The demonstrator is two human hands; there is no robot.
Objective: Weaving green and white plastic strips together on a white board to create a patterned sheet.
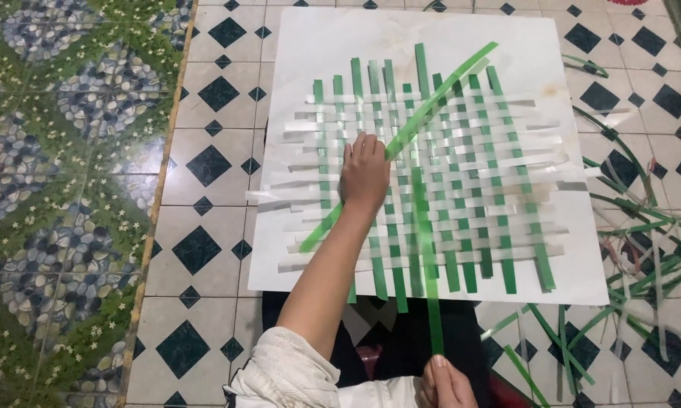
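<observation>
- A long green strip (428,249) runs up the lower centre of the frame onto a green-and-white woven mat (431,177) at centre.
- The right hand (445,381), cut off at the bottom edge, pinches the strip's lower end.
- The left hand (365,175) presses flat, fingers together, on the weave, over a diagonal green strip (431,98).
- White backing paper (310,60) leaves a bare margin above; loose strips (643,249) lie scattered at right on the tiled floor (204,227).

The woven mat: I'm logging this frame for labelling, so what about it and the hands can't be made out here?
Head view only:
- Right hand: cut off by the bottom edge; its grip on the long green strip is unclear.
- That strip: motion-blurred.
- Left hand: covers the woven mat beneath; fingertip contact hidden.
- Loose strips: blurred, cut by the right edge.
</observation>
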